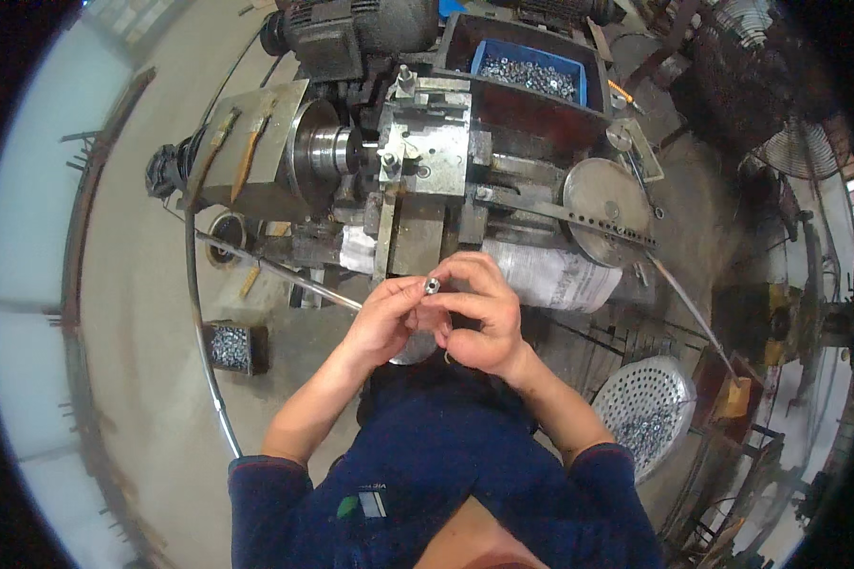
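A small shiny metal nut (432, 285), with a dark hole through its middle, is pinched in front of my chest. Thumb and forefinger of my left hand (381, 321) grip it from one side. My right hand (484, 313) closes on it from the other, its lower fingers curled and partly hidden. Just beyond the hands stands a lathe, with a round steel chuck (324, 150) at left and a tool post (429, 156) beside it. A second small ring-like piece (448, 358) shows near my right palm; whether I hold it cannot be made out.
Two brushes (247, 163) lie on the headstock. Behind the lathe, a blue tray (584, 83) holds many small metal parts. More parts fill a dark bin (258, 349) at left and a perforated bowl (678, 387) at right. A long steel bar (299, 278) slants near my left forearm.
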`<move>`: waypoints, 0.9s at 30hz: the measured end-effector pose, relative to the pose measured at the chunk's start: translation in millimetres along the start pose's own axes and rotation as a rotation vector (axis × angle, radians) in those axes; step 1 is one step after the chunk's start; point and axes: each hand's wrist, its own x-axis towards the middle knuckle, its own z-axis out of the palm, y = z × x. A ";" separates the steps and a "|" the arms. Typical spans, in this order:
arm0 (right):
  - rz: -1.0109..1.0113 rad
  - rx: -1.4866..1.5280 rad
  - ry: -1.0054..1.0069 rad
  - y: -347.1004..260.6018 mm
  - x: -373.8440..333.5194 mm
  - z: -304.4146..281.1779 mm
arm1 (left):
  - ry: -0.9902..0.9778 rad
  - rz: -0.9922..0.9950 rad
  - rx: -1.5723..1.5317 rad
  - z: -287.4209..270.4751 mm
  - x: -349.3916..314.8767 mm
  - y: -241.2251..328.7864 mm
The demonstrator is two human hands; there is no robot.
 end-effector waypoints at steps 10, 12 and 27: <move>0.015 0.006 -0.023 -8.7 -9.4 -6.9 | -0.039 0.005 -0.070 8.4 -7.2 -6.7; 0.017 0.000 -0.026 -9.2 -11.3 -6.5 | -0.051 0.004 -0.083 10.9 -9.5 -5.3; 0.002 -0.024 -0.052 -19.5 -6.9 -0.8 | -0.049 0.050 -0.105 8.7 -17.2 -8.9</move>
